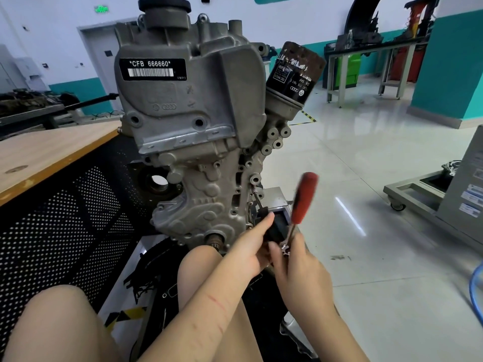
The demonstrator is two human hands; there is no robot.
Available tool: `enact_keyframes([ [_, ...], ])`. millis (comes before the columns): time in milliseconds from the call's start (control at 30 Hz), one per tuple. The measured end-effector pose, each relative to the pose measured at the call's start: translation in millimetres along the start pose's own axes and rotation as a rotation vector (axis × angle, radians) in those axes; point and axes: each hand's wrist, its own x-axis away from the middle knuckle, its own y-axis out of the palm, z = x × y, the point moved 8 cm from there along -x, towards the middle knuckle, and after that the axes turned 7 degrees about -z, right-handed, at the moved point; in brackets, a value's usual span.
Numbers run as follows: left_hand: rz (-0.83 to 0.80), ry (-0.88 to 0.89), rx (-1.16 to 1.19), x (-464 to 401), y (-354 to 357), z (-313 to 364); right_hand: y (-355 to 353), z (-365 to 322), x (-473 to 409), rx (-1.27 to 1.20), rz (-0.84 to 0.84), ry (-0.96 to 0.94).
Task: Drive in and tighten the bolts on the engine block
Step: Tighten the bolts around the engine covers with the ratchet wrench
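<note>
Head view: we look down at a grey cast engine block [193, 142] standing upright in front of us, on a stand over a pale tiled floor [366, 158]. A wooden worktop [47, 150] runs along the block's left side, its near corner just behind the casting. A black label on the upper housing reads "*CFB 666660*". A black oil filter [295, 71] juts out, tilted, from the block's upper right.

Low on the block's right edge, a thin metal extension bar [258, 198] angles down from a bolt hole into a black socket piece [271, 226]. We cannot see the bolt itself.

Our left hand [248, 250] grips that black piece, its fingers [261, 226] curled around it and the thumb stretched along its side. Our right hand [298, 267] sits just beside it, fingers pinched around the chrome head of a ratchet wrench [303, 199]. The wrench's red handle rises upright from the hand and looks motion-blurred.

Bare knees fill the lower left. A blue hose [474, 291] curves along the floor's right edge.
</note>
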Motion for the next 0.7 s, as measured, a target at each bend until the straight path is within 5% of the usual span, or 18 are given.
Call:
enact_keyframes([
  [233,-0.079,0.025,0.014,1,6,-5,18,39,-2,-0.798,-0.019,0.405],
  [400,-0.065,0.043,0.044,-1,5,-5,9,30,-3,-0.613,0.027,0.266],
  [600,0.06,0.06,-0.029,-6,-1,-3,-9,3,1,0.042,0.028,-0.042],
  [700,0.16,0.138,-0.15,-6,-8,5,-6,-1,3,0.055,-0.006,-0.078],
])
